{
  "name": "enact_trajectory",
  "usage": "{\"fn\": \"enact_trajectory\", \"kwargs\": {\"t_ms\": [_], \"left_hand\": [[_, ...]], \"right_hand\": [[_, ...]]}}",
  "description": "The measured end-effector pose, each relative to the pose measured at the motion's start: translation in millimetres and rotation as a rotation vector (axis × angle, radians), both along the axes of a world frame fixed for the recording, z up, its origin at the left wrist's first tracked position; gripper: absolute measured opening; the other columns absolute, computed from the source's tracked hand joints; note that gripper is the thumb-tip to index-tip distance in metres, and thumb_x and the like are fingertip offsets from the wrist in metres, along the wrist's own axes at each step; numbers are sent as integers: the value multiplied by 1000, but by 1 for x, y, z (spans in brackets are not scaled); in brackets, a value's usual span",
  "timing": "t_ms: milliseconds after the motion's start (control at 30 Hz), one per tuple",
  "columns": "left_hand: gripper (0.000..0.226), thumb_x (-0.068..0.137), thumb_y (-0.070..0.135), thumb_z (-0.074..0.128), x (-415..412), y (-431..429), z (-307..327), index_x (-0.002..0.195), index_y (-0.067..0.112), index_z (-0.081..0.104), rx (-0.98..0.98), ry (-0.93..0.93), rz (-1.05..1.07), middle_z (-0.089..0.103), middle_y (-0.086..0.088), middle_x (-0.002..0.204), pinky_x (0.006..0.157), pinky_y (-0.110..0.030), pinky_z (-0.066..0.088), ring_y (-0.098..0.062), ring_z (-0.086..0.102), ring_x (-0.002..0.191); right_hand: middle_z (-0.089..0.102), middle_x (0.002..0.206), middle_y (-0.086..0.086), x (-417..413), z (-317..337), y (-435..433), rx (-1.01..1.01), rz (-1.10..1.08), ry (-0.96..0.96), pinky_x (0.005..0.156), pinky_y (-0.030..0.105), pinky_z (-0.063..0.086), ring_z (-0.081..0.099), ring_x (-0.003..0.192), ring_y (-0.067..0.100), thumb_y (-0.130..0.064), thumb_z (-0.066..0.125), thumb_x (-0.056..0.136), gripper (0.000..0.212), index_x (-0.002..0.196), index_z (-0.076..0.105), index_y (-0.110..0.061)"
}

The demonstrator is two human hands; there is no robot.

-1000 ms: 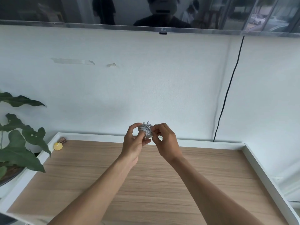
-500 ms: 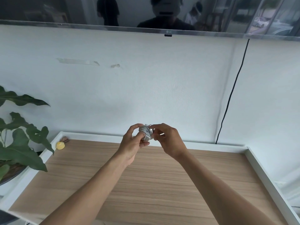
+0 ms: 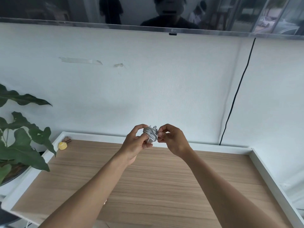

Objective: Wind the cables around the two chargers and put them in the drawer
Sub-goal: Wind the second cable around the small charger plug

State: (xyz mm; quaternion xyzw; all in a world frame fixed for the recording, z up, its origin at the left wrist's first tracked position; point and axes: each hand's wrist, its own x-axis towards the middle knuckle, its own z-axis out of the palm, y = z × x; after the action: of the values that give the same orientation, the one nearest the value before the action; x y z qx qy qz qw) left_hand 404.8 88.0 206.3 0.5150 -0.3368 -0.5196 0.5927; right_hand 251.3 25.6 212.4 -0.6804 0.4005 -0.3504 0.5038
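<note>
White charger (image 3: pixel 150 134), grey-white cable; woodgrain tabletop (image 3: pixel 164 186); green plant (image 3: pixel 21 145).

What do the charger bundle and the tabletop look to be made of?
Charger: apparently matte white plastic, its cable wound round it in pale grey coils, probably rubbery sheathing. Tabletop: light wood-grain, likely laminate given its even streaks, with a smooth white raised rim.

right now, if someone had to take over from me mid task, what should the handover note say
Left hand: holds the charger up above the wooden top, cable already wrapped round it in many turns.
Right hand: fingertips pinched at the bundle's right side, apparently at the cable end.
Done: this charger looks almost fully wound.
Left: secure the loose end, then put it away. No second charger and no drawer are in view, so check whether that one is already done.
</note>
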Motion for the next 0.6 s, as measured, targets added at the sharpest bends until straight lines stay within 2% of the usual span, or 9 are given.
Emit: {"fn": "enact_trajectory", "kwargs": {"t_ms": [167, 267, 367, 433, 500, 600], "left_hand": [[27, 92, -2, 53, -4, 3, -8, 106, 20, 58, 21, 111, 31, 63, -17, 87, 79, -36, 58, -22, 60, 76], [27, 92, -2, 54, -4, 8, -15, 107, 20, 59, 26, 194, 68, 64, -17, 87, 79, -35, 59, -22, 60, 78], [28, 93, -1, 53, 0, 13, -17, 112, 18, 60, 31, 250, 68, 64, -18, 91, 74, -31, 60, -22, 60, 79], [32, 93, 0, 53, 1, 17, -17, 120, 16, 58, 44, 271, 53, 67, -20, 98, 70, -29, 60, -23, 63, 77], [36, 94, 2, 51, -1, 20, -19, 127, 12, 56, 53, 284, 44, 67, -19, 101, 67, -28, 59, -21, 64, 74], [34, 95, 2, 50, -2, 29, -25, 127, 10, 56, 59, 275, 53, 69, -19, 99, 69, -30, 60, -22, 68, 75]], "right_hand": [[62, 78, 1, 5, -10, 9, 7, -50, -68, 80, 39, 58, 63, 70, 20, -3, 54, 93, 16, 82, 59, -14], [62, 88, 2, 7, -13, 11, -13, -15, -41, 77, 32, 56, 66, 72, 17, -11, 57, 93, 6, 96, 60, -16], [55, 112, -2, 5, -18, 16, 11, 22, 21, 75, 25, 53, 67, 82, 16, -27, 68, 86, 35, 118, 54, -26], [52, 121, -10, 6, -22, 20, 15, 53, 83, 76, 25, 55, 66, 91, 14, -29, 75, 80, 52, 125, 50, -28], [59, 118, -9, 7, -29, 25, 3, 65, 87, 80, 27, 57, 67, 93, 11, -21, 77, 79, 50, 123, 53, -26], [68, 108, -4, 6, -36, 34, -4, 34, 63, 77, 18, 56, 68, 91, 3, -16, 75, 81, 41, 117, 57, -25]]}}
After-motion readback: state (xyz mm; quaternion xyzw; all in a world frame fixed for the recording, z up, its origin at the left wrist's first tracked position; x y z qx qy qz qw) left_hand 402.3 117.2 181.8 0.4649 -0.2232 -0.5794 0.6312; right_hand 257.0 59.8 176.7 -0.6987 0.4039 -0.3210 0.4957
